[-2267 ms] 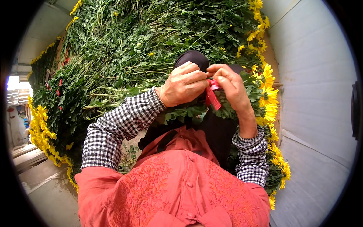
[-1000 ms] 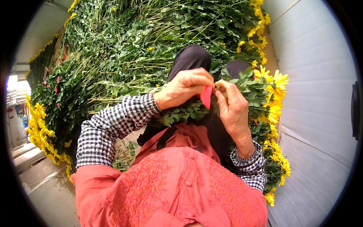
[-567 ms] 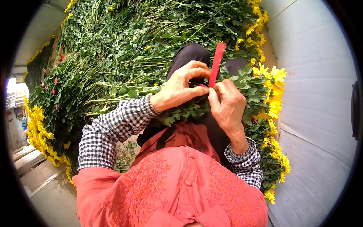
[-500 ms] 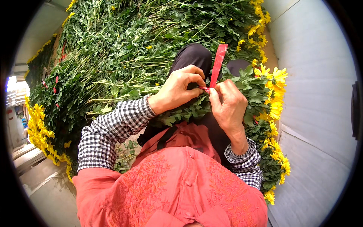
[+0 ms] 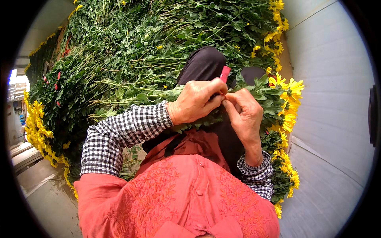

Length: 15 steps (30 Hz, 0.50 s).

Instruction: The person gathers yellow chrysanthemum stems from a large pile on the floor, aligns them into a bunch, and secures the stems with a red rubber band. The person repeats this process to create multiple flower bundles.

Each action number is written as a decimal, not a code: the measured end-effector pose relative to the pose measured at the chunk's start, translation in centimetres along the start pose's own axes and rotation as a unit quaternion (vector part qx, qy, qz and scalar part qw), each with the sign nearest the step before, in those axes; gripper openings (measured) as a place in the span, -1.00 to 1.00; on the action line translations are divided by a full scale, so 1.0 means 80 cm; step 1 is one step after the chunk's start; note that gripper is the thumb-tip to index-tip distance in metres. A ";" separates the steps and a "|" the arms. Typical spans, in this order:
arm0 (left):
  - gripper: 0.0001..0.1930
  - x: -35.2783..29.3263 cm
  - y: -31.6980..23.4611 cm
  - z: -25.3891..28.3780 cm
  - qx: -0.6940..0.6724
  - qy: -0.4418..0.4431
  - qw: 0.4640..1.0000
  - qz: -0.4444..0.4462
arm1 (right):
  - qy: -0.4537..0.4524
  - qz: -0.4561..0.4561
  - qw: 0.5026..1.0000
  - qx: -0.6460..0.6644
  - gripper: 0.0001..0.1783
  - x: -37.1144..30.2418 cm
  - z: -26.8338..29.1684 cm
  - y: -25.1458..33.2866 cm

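A bunch of yellow chrysanthemums (image 5: 291, 105) lies across my lap, its blooms to the right and its leafy stems to the left. Over its middle, my left hand (image 5: 197, 99) and my right hand (image 5: 244, 112) meet at the fingertips. A short end of red ribbon (image 5: 225, 73) sticks up from between the left fingers. Both hands are closed in a pinch. The right fingertips touch the left ones just below the ribbon; most of the ribbon is hidden by the fingers, so whether it circles the stems cannot be seen.
A deep heap of cut chrysanthemum stems (image 5: 131, 47) fills the space ahead. More yellow blooms (image 5: 39, 127) line the left edge, near bunches with red ties (image 5: 56, 87). A pale panel wall (image 5: 329, 79) rises on the right. My dark-trousered knee (image 5: 202, 63) stands up among the stems.
My left hand has moved right to meet the right fingertips. The long upright ribbon end is now mostly out of sight, with only a short piece showing.
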<state>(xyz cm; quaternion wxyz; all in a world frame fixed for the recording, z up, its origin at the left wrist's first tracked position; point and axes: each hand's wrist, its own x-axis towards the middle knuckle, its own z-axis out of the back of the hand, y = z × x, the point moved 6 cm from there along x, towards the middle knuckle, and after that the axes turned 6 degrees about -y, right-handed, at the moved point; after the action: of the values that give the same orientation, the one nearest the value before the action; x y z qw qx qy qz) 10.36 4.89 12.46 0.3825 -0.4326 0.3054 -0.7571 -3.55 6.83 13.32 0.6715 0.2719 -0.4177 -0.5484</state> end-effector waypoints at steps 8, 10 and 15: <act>-0.84 -0.007 0.001 -0.001 0.002 0.027 0.999 -0.034 | 0.071 -0.036 0.997 0.001 -0.91 -0.001 0.000 -0.005; -0.84 -0.010 0.002 -0.003 0.004 0.035 0.998 -0.043 | 0.087 -0.031 0.996 0.005 -0.91 0.002 0.001 -0.004; -0.87 -0.008 0.001 0.000 0.024 0.055 0.998 -0.024 | 0.013 0.078 0.995 -0.063 -0.92 0.007 0.019 0.008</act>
<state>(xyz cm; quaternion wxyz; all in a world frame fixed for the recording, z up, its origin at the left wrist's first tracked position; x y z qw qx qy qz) 10.56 5.40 12.13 0.3570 -0.3880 0.2973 -0.7960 -4.56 6.62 14.74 0.7335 0.2026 -0.3931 -0.5161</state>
